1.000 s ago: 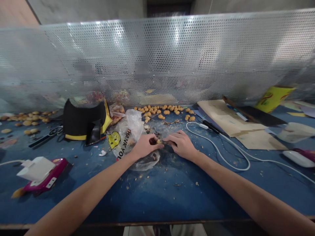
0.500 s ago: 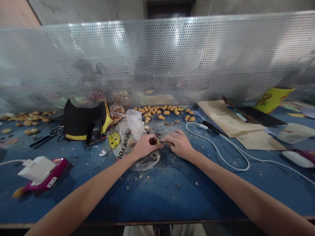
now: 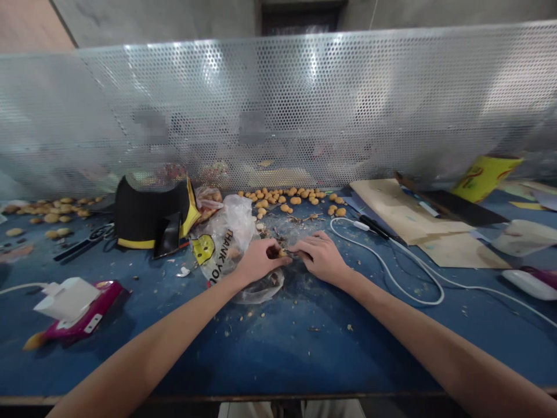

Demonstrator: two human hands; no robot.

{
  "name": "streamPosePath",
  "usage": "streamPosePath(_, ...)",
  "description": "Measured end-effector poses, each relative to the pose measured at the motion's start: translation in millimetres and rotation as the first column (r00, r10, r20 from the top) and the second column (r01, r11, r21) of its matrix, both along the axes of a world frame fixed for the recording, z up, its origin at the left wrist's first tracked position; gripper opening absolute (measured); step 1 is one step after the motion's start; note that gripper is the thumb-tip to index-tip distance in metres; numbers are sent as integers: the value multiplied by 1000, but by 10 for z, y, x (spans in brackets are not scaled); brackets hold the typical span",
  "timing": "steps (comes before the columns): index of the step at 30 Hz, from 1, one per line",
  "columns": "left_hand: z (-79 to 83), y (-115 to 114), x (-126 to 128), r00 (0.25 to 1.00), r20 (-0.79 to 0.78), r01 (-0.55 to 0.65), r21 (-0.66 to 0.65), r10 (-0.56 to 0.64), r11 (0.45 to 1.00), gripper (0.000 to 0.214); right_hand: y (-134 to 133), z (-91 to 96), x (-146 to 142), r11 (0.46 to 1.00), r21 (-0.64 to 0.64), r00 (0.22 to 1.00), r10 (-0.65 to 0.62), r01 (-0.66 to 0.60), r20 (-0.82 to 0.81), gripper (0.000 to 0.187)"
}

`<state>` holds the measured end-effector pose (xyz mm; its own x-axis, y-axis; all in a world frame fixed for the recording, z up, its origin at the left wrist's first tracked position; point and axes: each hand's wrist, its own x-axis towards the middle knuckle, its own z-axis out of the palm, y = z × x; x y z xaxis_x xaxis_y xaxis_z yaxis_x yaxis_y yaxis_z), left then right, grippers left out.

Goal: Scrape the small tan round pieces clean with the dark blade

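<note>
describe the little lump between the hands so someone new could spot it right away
On the blue workbench, the left hand and right hand meet beside a clear plastic bag printed THANK YOU. The small tan lump sits between their fingertips, the only one held, unlike the loose lumps further back.

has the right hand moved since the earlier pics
No, not noticeably: the right hand keeps the same spacing from the bag. Both sit slightly further right in view, so the head shifted, not the hand.
</note>
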<state>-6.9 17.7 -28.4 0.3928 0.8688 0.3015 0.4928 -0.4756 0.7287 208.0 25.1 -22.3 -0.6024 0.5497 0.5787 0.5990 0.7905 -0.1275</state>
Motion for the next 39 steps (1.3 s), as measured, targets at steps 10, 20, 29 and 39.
streamPosePath(10,38,-10,-174,992,-38,119,-91,-123,989,40,29,112,211,953,-301,999,21,-29,-30,13)
streamPosePath(20,-37,145,-198,914,-221,363,68,-341,929,33,47,158,129,945,-254,976,216,-207,5,14)
streamPosePath(29,11,123,-159,907,-265,357,67,-328,932,32,57,52,155,967,-176,983,181,-182,-21,16)
streamPosePath(39,3,112,-135,908,-252,365,85,-335,927,32,54,77,172,978,-119,984,176,-170,42,20)
